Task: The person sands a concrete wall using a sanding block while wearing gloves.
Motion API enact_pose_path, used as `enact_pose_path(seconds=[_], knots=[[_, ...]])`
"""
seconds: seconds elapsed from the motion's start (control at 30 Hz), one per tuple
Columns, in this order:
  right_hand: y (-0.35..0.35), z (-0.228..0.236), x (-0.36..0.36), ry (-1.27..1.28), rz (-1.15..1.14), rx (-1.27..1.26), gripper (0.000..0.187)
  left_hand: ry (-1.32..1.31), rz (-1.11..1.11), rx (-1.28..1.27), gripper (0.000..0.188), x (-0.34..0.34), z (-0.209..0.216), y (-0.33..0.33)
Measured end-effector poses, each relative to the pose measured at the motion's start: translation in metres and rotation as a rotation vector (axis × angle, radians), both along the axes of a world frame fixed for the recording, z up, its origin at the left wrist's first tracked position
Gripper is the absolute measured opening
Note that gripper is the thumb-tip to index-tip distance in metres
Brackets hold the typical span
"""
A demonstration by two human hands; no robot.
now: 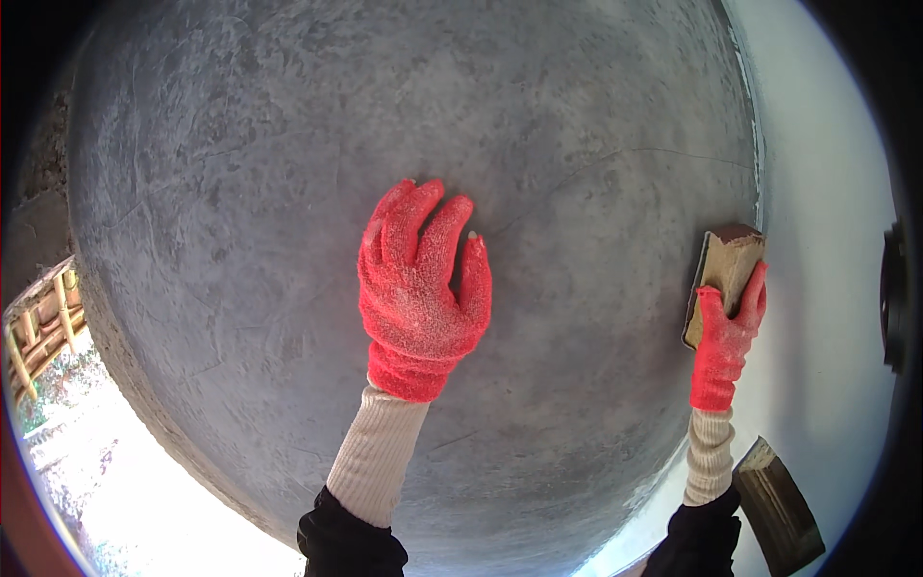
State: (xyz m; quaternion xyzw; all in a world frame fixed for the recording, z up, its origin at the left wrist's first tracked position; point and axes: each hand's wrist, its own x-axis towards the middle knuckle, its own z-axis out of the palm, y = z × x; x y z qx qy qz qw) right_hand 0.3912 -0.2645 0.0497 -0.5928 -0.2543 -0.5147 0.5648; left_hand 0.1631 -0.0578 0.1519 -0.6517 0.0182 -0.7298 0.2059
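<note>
My left hand, in a red work glove with a cream knit cuff, is over the middle of a grey plastered surface. Its fingers are slightly bent and apart, and nothing shows in them; whether the palm presses on the surface I cannot tell. At the right, my right hand, gloved the same way, grips a sanding block. This block is brown and worn, with a thin dark-edged sheet along its left side. It lies against the grey surface, close to the white wall.
A white wall borders the grey surface on the right. Below my right hand is a curved brown piece, perhaps wood. The surface's rough edge runs down the left, with a bamboo-like railing and bright ground beyond.
</note>
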Motion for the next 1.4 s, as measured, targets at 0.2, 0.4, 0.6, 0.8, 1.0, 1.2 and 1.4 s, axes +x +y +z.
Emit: enact_pose_path(seconds=[0.2, 0.4, 0.6, 0.8, 1.0, 1.2, 1.4], knots=[[0.022, -0.074, -0.088, -0.491, 0.01, -0.502, 0.048, -0.005, 0.014, -0.009, 0.031, -0.003, 0.001, 0.0], [0.022, -0.085, -0.07, -0.487, 0.513, -0.843, 0.039, -0.014, 0.014, 0.003, 0.03, -0.005, 0.001, 0.0], [0.002, 0.009, 0.007, -0.262, -0.103, -0.204, 0.095, -0.006, -0.008, 0.001, 0.03, -0.002, 0.003, -0.001], [0.017, -0.075, -0.068, -0.412, 0.192, -0.601, 0.058, -0.013, 0.022, 0.001, 0.03, -0.001, 0.002, 0.002], [0.001, -0.058, -0.047, -0.605, 0.199, -0.803, 0.044, 0.008, 0.043, -0.002, 0.031, -0.005, -0.001, 0.002], [-0.012, 0.035, 0.013, -0.063, -0.078, -0.041, 0.089, -0.007, 0.03, 0.008, 0.03, 0.0, 0.0, -0.002], [0.022, -0.076, -0.077, -0.59, 0.036, -0.635, 0.058, -0.003, 0.03, 0.008, 0.03, 0.0, 0.002, 0.005]])
